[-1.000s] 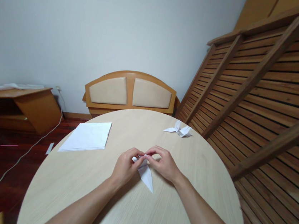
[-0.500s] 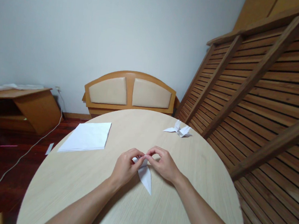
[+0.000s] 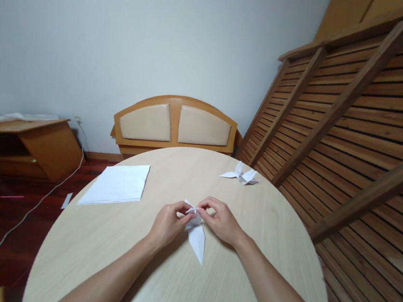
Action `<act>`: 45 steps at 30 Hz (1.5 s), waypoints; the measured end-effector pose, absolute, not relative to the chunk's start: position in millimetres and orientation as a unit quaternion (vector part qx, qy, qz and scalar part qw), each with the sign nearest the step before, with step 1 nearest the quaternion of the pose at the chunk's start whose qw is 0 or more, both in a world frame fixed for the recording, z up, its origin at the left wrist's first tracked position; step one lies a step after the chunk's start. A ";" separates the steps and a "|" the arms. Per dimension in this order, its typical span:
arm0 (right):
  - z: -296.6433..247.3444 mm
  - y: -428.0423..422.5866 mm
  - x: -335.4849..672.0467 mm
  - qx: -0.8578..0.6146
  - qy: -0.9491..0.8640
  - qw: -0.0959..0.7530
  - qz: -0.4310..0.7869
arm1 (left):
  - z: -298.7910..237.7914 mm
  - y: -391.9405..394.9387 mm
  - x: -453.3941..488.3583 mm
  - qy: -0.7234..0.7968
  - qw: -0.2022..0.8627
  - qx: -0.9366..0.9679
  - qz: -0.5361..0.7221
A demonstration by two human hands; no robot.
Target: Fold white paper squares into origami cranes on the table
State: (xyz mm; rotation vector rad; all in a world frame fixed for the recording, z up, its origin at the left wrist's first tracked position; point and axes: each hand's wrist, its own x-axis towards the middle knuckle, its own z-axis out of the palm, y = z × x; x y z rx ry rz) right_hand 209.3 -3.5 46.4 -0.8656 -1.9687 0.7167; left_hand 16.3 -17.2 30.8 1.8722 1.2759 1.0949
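Observation:
A small white folded paper piece (image 3: 196, 235) rests on the round pale wooden table (image 3: 110, 252), its long point aimed toward me. My left hand (image 3: 167, 224) pinches its upper left part with thumb and fingers closed. My right hand (image 3: 220, 220) pinches the top from the right, fingertips meeting those of the left. A small flap stands up between the two hands.
A stack of white paper sheets (image 3: 117, 184) lies at the table's far left. A finished folded paper figure (image 3: 241, 174) sits at the far right edge. Behind the table stand a padded wooden headboard (image 3: 175, 125), a slatted wooden frame (image 3: 354, 120) and a low cabinet (image 3: 31, 143).
My left fingers have shifted lower, and a small paper flap now stands up between the hands. The long point has swung slightly, lying more straight toward me.

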 end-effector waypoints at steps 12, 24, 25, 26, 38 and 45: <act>45.6 3.0 217.0 -0.367 -0.775 0.435 0.275 | 27.8 -14.2 11.6 0.502 0.296 0.726 0.365; 26.1 14.9 234.3 -0.401 -0.746 0.409 0.339 | 25.3 1.6 1.7 0.458 0.411 0.592 0.520; 27.8 13.6 232.2 -0.396 -0.743 0.415 0.344 | 25.4 1.3 2.1 0.457 0.416 0.585 0.525; 29.8 12.1 229.9 -0.392 -0.741 0.420 0.348 | 25.6 0.6 2.7 0.456 0.418 0.581 0.529; 39.2 5.4 221.2 -0.385 -0.748 0.429 0.330 | 25.1 -3.0 6.0 0.438 0.408 0.625 0.501; 36.0 12.0 219.5 -0.404 -0.682 0.468 0.390 | 22.6 -4.9 10.8 0.433 0.463 0.592 0.498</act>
